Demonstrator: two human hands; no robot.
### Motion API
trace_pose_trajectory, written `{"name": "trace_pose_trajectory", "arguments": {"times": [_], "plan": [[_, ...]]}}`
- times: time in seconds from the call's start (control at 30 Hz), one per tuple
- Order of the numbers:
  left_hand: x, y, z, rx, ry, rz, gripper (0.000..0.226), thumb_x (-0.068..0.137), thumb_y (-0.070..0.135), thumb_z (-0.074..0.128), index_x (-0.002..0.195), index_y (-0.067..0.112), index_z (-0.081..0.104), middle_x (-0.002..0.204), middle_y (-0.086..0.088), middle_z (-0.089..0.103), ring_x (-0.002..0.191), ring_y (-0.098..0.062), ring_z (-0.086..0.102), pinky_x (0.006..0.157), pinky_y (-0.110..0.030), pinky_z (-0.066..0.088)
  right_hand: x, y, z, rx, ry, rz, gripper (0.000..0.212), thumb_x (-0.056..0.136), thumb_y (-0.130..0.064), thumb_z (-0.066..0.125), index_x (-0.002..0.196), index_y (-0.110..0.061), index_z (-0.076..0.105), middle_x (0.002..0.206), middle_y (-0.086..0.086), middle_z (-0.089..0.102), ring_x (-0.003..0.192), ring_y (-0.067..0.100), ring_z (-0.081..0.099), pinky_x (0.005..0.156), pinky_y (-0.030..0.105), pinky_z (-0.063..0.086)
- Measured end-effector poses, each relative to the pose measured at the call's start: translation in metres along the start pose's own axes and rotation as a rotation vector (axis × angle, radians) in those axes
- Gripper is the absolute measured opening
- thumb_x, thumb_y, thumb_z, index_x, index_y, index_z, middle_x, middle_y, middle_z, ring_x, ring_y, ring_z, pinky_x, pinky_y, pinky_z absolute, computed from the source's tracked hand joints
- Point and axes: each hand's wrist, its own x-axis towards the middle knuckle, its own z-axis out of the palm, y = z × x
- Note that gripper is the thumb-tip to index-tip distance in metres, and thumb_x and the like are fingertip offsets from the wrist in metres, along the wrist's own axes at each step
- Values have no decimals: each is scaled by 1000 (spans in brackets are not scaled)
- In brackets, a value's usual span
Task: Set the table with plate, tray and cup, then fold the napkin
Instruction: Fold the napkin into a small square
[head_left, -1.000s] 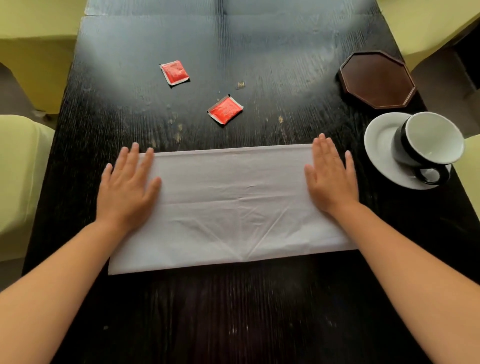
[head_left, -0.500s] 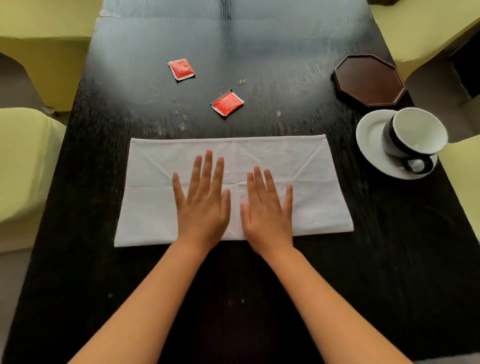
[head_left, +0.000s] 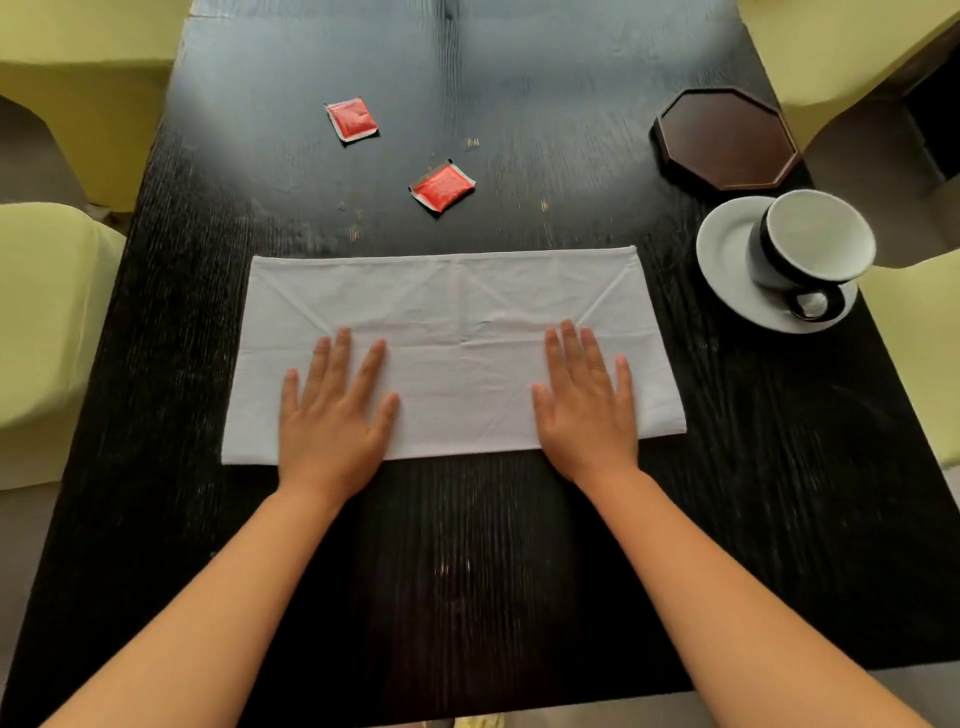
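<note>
1. White cloth napkin, one, folded to a long rectangle; lies flat on the black table, mid-width, just in front of the person. Long axis runs left to right.
2. Left hand and right hand both flat on its near half, fingers straight, palms down. Neither grip is closed; they press, grasp nothing.
3. Short ends lie outboard of each palm: left end nearer the left hand, right end nearer the right. My guess is the next fold brings one end across.
4. Count: one cup on one saucer plate, one octagonal tray, all well right; two red sachets beyond the napkin.
</note>
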Motion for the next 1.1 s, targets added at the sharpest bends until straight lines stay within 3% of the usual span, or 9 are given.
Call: {"name": "trace_pose_trajectory", "arguments": {"times": [0.23, 0.5, 0.6, 0.7, 0.77, 0.87, 0.97, 1.0, 1.1], "plan": [[-16, -53, -11, 82, 36, -130, 77, 80, 58, 17, 147, 21, 21, 157, -17, 14, 145, -29, 12, 113, -51, 14, -6, 58, -14, -124, 33, 123, 70, 90, -51, 17, 149, -17, -1, 160, -1, -1, 146, 15, -6, 114, 55, -7], [-17, -53, -10, 43, 26, -158, 69, 90, 57, 22, 149, 24, 8, 159, -12, 1, 146, -24, -1, 115, -51, 3, -8, 57, -21, -97, 1, 141, 69, 94, -52, 23, 148, -21, -7, 159, 3, -13, 145, 19, -15, 112, 58, -10], [-33, -51, -14, -50, 87, -232, 69, 93, 58, 19, 147, 26, -10, 159, -5, -11, 145, -16, -12, 112, -57, -9, -25, 52, -31, 85, 183, 339, 69, 93, -43, 41, 149, -18, 9, 157, 14, 8, 144, 29, 8, 111, 59, 9], [-64, -34, -16, -85, 196, -159, 72, 88, 55, 20, 146, 26, -10, 158, -3, -6, 145, -13, -9, 110, -54, -14, -46, 51, -40, 200, 354, 560, 54, 88, -34, 54, 134, -12, 40, 132, 17, 46, 122, 34, 39, 101, 53, 29], [-72, -6, -13, -56, 169, 12, 73, 84, 56, 25, 146, 30, -3, 157, -1, -3, 144, -12, -5, 110, -49, -18, -54, 50, -42, 274, 308, 635, 42, 87, -35, 55, 122, -12, 50, 120, 13, 56, 115, 31, 46, 99, 49, 30], [-62, 38, -4, 8, 24, 146, 72, 82, 66, 16, 142, 41, -13, 156, 5, -16, 143, -12, -17, 110, -50, -18, -54, 50, -48, 425, 216, 737, 33, 88, -36, 55, 108, -10, 59, 107, 11, 63, 105, 30, 55, 102, 49, 31], [-54, 55, 10, -4, -80, 83, 71, 80, 70, 12, 137, 45, -21, 157, 5, -21, 143, -16, -22, 109, -59, -13, -50, 52, -59, 600, 124, 760, 34, 86, -34, 57, 63, -9, 59, 64, 5, 57, 66, 24, 54, 95, 52, 42], [-53, 57, 13, 1, -88, 65, 71, 79, 71, 11, 137, 46, -21, 157, 4, -20, 143, -17, -21, 108, -61, -12, -49, 51, -61, 640, 103, 774, 37, 86, -32, 59, 59, -6, 59, 58, 3, 51, 60, 20, 50, 91, 51, 45], [-50, 64, 15, 4, -47, 83, 73, 77, 74, 7, 138, 44, -19, 154, 7, -22, 144, -15, -18, 107, -60, -16, -47, 51, -64, 759, 127, 802, 32, 84, -25, 62, 76, 6, 64, 62, 11, 53, 60, 21, 49, 76, 42, 50]]}}
